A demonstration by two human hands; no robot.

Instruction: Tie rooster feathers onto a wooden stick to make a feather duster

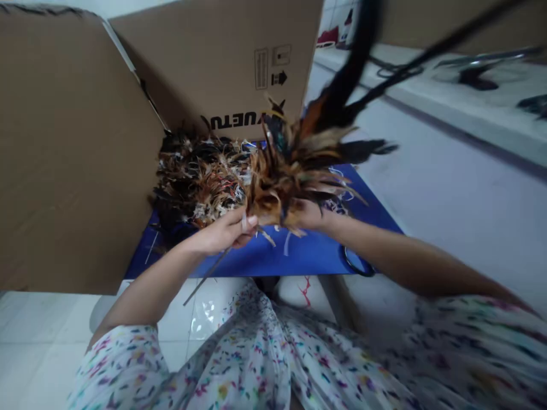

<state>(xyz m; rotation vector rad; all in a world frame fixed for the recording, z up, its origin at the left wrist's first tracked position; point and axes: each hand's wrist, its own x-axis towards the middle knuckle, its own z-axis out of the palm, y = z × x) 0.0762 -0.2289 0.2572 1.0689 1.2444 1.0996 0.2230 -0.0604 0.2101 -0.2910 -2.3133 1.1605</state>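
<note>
A feather duster (294, 176) with brown, tan and black feathers is held up over the blue table (269, 263). My left hand (231, 230) is closed around its thin stick (204, 280), which slants down past the table's front edge. Long dark tail feathers (348, 74) reach up and to the right, blurred. My right hand (311, 216) is at the base of the feathers on the right side; its fingers are hidden behind them. Just left of the duster lies a heap of loose feathers (200, 182), brown, black and whitish.
Cardboard panels (72, 142) stand upright on the left and at the back. A dark loop-shaped handle (358, 269) lies at the table's front right. On the right runs a pale ledge (410, 94) with several items. Red string (305, 291) shows below the table edge.
</note>
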